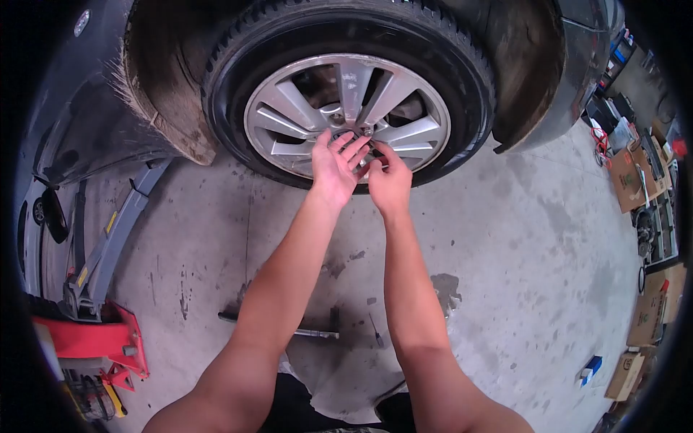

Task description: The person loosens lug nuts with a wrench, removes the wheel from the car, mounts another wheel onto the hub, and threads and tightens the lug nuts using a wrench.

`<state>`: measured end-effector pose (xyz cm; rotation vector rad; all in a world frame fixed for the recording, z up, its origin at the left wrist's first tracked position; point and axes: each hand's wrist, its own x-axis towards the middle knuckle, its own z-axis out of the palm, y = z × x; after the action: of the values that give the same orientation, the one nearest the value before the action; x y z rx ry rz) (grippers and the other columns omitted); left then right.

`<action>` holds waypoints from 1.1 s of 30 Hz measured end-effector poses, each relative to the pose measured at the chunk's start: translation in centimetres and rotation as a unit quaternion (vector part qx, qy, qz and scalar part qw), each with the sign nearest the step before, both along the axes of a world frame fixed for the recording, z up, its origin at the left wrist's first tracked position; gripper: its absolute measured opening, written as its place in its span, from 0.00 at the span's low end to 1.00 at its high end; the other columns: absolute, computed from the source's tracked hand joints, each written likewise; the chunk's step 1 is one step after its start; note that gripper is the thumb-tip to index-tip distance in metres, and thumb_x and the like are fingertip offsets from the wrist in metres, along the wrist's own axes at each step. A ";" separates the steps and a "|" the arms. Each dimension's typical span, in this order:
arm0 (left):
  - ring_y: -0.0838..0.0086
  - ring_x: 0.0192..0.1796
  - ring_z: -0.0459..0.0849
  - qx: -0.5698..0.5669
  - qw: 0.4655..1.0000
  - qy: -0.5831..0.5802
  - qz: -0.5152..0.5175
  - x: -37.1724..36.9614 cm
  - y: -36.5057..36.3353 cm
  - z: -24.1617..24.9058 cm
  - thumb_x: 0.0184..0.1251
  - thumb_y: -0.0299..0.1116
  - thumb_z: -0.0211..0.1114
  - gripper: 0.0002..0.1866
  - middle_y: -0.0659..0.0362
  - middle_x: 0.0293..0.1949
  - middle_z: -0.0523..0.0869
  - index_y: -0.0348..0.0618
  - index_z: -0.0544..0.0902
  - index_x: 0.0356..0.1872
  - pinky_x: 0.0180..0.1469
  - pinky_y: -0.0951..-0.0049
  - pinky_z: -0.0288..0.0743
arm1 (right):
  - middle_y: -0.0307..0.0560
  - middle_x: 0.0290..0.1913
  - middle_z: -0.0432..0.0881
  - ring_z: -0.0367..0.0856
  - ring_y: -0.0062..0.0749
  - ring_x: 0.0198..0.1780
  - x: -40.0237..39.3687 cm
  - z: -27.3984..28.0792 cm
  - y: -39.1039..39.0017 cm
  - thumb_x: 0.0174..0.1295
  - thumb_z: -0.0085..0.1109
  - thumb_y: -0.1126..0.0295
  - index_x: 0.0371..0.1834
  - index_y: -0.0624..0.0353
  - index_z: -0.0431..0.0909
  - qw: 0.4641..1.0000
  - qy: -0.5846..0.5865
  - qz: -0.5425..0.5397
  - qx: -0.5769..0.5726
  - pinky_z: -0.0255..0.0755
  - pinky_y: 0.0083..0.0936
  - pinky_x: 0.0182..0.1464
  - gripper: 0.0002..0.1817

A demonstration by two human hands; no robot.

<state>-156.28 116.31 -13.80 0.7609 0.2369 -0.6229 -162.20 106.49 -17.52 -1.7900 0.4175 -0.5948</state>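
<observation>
Nearest, on the floor this side of the wheel [351,86], lie a metal bar [317,333], partly behind the left forearm, and, between the forearms, a slim screwdriver [377,332].

The left hand [333,173] is at the wheel's lower centre, palm up, its fingers loosely spread and reaching toward the hub; no held object shows in it. The right hand [390,184] is just beside it, fingers curled, thumb and forefinger drawn close near a small metal piece [367,132] at the wheel's hub. Whether they pinch it is too small to make out.

That piece looks light, hard and rigid, possibly slippery if oily, and best taken between thumb and fingertips around its sides. The wheel, upright in the arch of the car [79,108], should be heavy, its metal spokes stiff and its tyre [289,45] only slightly yielding; the tyre's two sides would give the surest hold.

Left of the wheel are a grey lift arm [119,227] and, nearer, a red metal frame [101,339]. Well right of it stand cardboard boxes [629,180].
</observation>
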 end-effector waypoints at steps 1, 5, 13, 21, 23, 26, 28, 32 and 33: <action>0.65 0.62 0.76 0.000 1.000 -0.001 0.001 0.3 0.0 -0.3 0.77 0.56 0.47 0.30 0.56 0.65 0.82 0.42 0.69 0.65 0.69 0.54 0.60 | 0.55 0.38 0.88 0.90 0.41 0.36 0.0 0.3 0.1 0.61 0.54 0.75 0.76 0.48 0.70 0.999 -0.015 -0.023 -0.017 0.81 0.36 0.45 0.34; 0.66 0.58 0.77 -0.025 0.995 -0.007 0.096 0.9 -0.1 -1.8 0.76 0.56 0.49 0.27 0.56 0.59 0.84 0.45 0.71 0.62 0.67 0.51 0.61 | 0.55 0.37 0.88 0.90 0.40 0.38 -0.8 1.4 0.7 0.63 0.54 0.75 0.71 0.54 0.74 0.999 0.014 0.040 0.013 0.81 0.35 0.44 0.29; 0.64 0.61 0.76 0.002 0.999 -0.008 0.037 0.7 0.1 -1.2 0.77 0.57 0.47 0.28 0.54 0.63 0.83 0.45 0.70 0.63 0.71 0.50 0.57 | 0.56 0.38 0.88 0.89 0.50 0.39 -0.3 1.0 0.5 0.63 0.55 0.74 0.68 0.53 0.76 0.999 0.034 -0.005 -0.026 0.81 0.40 0.46 0.27; 0.64 0.61 0.77 0.012 1.000 0.006 -0.003 0.6 -0.1 -0.7 0.77 0.56 0.48 0.29 0.54 0.64 0.82 0.44 0.70 0.66 0.69 0.55 0.61 | 0.57 0.39 0.88 0.89 0.51 0.40 0.1 0.2 0.3 0.62 0.56 0.71 0.68 0.53 0.76 0.998 0.035 -0.023 -0.040 0.80 0.41 0.49 0.28; 0.65 0.62 0.77 0.005 1.000 0.002 0.027 0.2 0.1 -0.4 0.76 0.56 0.48 0.31 0.54 0.65 0.82 0.44 0.68 0.69 0.69 0.57 0.61 | 0.57 0.39 0.88 0.89 0.51 0.40 0.2 0.0 0.1 0.62 0.55 0.71 0.69 0.53 0.75 0.998 0.035 -0.031 -0.029 0.80 0.41 0.49 0.29; 0.65 0.63 0.76 0.017 0.999 -0.008 0.028 0.8 0.2 -1.8 0.76 0.57 0.49 0.32 0.54 0.67 0.81 0.45 0.67 0.70 0.70 0.54 0.59 | 0.57 0.39 0.88 0.89 0.51 0.41 -0.2 1.2 0.8 0.62 0.55 0.71 0.68 0.53 0.77 0.998 -0.005 -0.052 -0.028 0.80 0.41 0.50 0.27; 0.66 0.59 0.77 0.017 1.000 -0.008 -0.017 0.5 0.2 -1.1 0.76 0.57 0.49 0.32 0.54 0.67 0.81 0.45 0.67 0.70 0.69 0.54 0.59 | 0.57 0.37 0.89 0.89 0.49 0.40 -0.3 1.6 0.9 0.62 0.55 0.71 0.67 0.54 0.78 0.999 0.039 -0.005 0.022 0.80 0.40 0.50 0.26; 0.66 0.57 0.77 0.027 0.999 -0.010 0.039 -0.3 -0.5 -0.5 0.76 0.57 0.49 0.32 0.55 0.66 0.82 0.45 0.67 0.71 0.69 0.57 0.61 | 0.58 0.39 0.88 0.90 0.45 0.38 0.5 -0.7 -0.1 0.63 0.54 0.71 0.70 0.53 0.76 0.999 0.015 -0.047 0.015 0.81 0.37 0.49 0.28; 0.66 0.56 0.77 0.015 0.997 -0.014 0.068 -0.4 -0.7 -0.9 0.76 0.56 0.49 0.32 0.54 0.66 0.82 0.45 0.67 0.71 0.70 0.56 0.60 | 0.58 0.39 0.88 0.90 0.45 0.38 0.3 0.3 0.2 0.63 0.54 0.71 0.70 0.53 0.76 0.999 0.015 -0.048 0.017 0.81 0.37 0.49 0.28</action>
<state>-156.68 115.57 -14.73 0.7746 0.2703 -0.4807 -161.90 106.74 -17.24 -1.7563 0.5341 -0.6250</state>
